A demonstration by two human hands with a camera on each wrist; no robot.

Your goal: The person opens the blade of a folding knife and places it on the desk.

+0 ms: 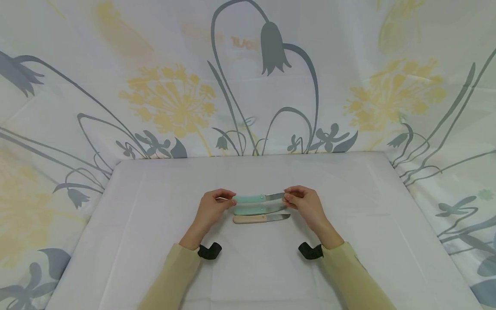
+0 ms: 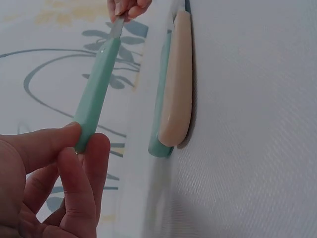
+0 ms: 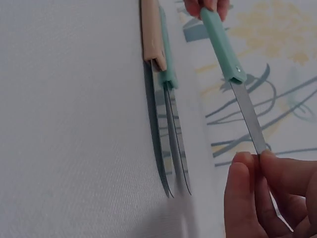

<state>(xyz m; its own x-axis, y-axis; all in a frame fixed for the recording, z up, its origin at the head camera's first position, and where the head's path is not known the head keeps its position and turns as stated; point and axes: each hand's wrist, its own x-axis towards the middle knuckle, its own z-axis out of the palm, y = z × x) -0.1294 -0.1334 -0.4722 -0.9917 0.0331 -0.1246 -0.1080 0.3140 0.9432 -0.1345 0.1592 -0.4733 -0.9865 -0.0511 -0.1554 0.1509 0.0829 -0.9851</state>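
Between my two hands a knife with a mint-green handle [image 1: 249, 199] is held level, raised off the table. My left hand [image 1: 215, 206] pinches the handle's end between thumb and fingers. At the other end my right hand [image 1: 306, 206] pinches the blade near its tip, which the fingers hide. Just nearer to me lie two more knives side by side: a second mint-green knife [image 1: 249, 211] and a knife with a beige handle [image 1: 249, 219]. Both have their handles to the left and blades to the right, and neither is touched by a hand.
A white cloth covers the table [image 1: 263, 275]. Behind and at both sides hangs a white curtain [image 1: 248, 94] printed with grey and yellow flowers. Black bands with stubby attachments [image 1: 210, 251] sit at both wrists, below the yellowish sleeves [image 1: 170, 275].
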